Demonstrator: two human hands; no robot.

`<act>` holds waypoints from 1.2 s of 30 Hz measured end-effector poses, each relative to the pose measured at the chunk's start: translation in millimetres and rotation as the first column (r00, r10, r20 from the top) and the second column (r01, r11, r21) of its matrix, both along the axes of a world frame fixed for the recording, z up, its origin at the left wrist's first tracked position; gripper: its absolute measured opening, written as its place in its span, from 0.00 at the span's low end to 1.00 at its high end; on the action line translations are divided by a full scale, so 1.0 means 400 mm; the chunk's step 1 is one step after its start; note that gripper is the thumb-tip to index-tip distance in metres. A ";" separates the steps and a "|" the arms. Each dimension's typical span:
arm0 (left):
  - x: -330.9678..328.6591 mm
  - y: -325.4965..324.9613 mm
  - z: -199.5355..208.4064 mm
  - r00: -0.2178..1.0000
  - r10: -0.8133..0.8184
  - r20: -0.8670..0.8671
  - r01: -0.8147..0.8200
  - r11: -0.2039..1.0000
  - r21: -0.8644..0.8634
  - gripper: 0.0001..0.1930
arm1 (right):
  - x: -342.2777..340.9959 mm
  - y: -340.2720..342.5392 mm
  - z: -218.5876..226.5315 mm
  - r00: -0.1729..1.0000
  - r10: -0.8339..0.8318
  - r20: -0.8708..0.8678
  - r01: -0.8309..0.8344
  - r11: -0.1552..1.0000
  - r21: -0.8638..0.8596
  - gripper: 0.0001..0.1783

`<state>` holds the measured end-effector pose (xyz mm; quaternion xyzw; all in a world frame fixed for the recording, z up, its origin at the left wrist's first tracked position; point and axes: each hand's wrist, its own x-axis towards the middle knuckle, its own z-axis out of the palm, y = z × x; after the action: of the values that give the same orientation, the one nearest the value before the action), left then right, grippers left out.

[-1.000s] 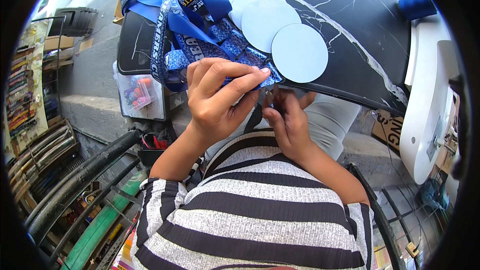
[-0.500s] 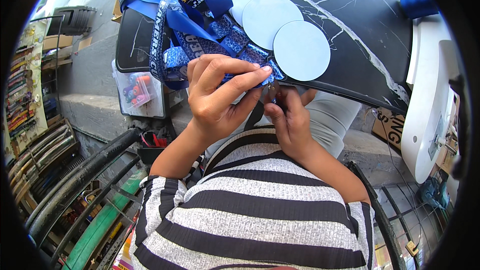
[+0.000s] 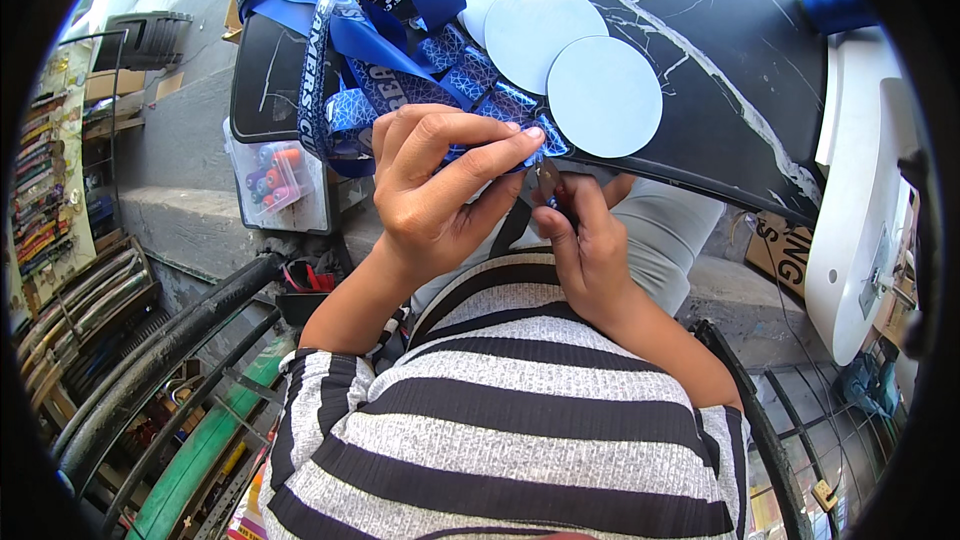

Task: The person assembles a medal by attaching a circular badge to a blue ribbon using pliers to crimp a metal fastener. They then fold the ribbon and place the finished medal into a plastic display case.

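At the near edge of the black marbled table (image 3: 740, 70), the left hand (image 3: 435, 190) pinches a blue patterned lanyard (image 3: 455, 70) flat between thumb and fingers, seemingly steadying its end, while the right hand (image 3: 590, 250) closes around a small metal clip (image 3: 548, 180) just beside it.

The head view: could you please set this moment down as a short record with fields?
Left hand: pinches a blue patterned ribbon at the table edge
Right hand: holds a small metal clip at the ribbon's end
Ribbon pile: blue, heaped on the black marbled table
Discs: three pale round discs, overlapping, beside the ribbons
Below table: clear box of markers
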<state>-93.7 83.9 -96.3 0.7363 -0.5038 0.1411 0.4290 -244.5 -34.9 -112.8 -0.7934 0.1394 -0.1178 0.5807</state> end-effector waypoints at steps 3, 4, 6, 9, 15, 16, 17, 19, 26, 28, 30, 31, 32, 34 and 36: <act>0.000 0.001 0.001 1.000 -0.003 -0.001 0.003 1.000 0.005 0.17 | -0.003 0.000 0.009 1.000 -0.010 -0.011 0.010 1.000 0.000 0.19; 0.000 0.002 0.002 1.000 -0.003 -0.004 0.003 1.000 0.005 0.17 | -0.004 0.000 0.012 1.000 -0.016 0.000 0.016 1.000 -0.013 0.18; 0.000 0.002 0.002 1.000 -0.002 0.002 0.002 1.000 0.004 0.17 | -0.006 -0.001 0.017 1.000 -0.024 0.009 0.024 0.999 -0.040 0.17; 0.000 0.003 0.001 1.000 -0.001 0.005 0.001 1.000 0.001 0.17 | -0.010 -0.003 0.023 1.000 -0.030 0.009 0.031 0.996 -0.079 0.17; 0.001 0.001 -0.002 1.000 -0.007 0.009 0.007 1.000 -0.012 0.18 | -0.012 -0.005 0.030 1.000 -0.027 0.013 0.028 0.995 -0.100 0.14; 0.001 0.002 -0.002 1.000 -0.008 0.009 0.008 1.000 -0.012 0.18 | -0.012 -0.004 0.031 1.000 -0.025 0.014 0.026 0.994 -0.103 0.14; 0.001 0.003 -0.002 1.000 -0.009 0.008 0.009 1.000 -0.009 0.18 | -0.012 -0.004 0.032 1.000 -0.022 0.015 0.024 0.994 -0.107 0.14; 0.001 0.005 -0.001 1.000 -0.010 0.007 0.010 1.000 -0.002 0.18 | -0.013 -0.004 0.036 1.000 -0.022 -0.003 0.021 0.995 -0.094 0.13; -0.002 0.005 -0.002 1.000 -0.002 0.005 0.002 1.000 0.001 0.18 | -0.013 -0.005 0.038 1.000 -0.028 0.004 0.029 0.995 -0.096 0.13; -0.002 0.005 -0.002 1.000 -0.002 0.004 0.002 1.000 0.000 0.18 | -0.013 -0.004 0.037 1.000 -0.028 -0.005 0.027 0.996 -0.083 0.13; -0.002 0.005 -0.001 1.000 -0.003 0.002 0.003 1.000 0.000 0.18 | -0.014 -0.004 0.037 1.000 -0.028 -0.008 0.027 0.997 -0.071 0.13; -0.002 0.005 -0.001 1.000 -0.003 0.000 0.003 1.000 0.000 0.17 | -0.014 -0.004 0.036 1.000 -0.028 -0.007 0.028 0.997 -0.066 0.13; -0.001 0.006 -0.001 1.000 -0.004 0.002 0.004 1.000 0.002 0.17 | -0.014 -0.004 0.036 1.000 -0.029 -0.006 0.029 0.998 -0.061 0.13; 0.000 0.006 -0.001 1.000 -0.004 0.007 0.004 1.000 0.006 0.17 | -0.014 -0.003 0.035 1.000 -0.029 0.004 0.029 0.997 -0.067 0.13; 0.000 0.006 -0.001 1.000 -0.005 0.005 0.005 1.000 0.006 0.17 | -0.014 -0.003 0.034 1.000 -0.030 0.008 0.031 0.997 -0.067 0.13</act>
<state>-93.7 86.5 -96.9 0.7360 -0.5071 0.1403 0.4260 -250.0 -36.3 -99.1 -0.8097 0.1456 -0.1339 0.5525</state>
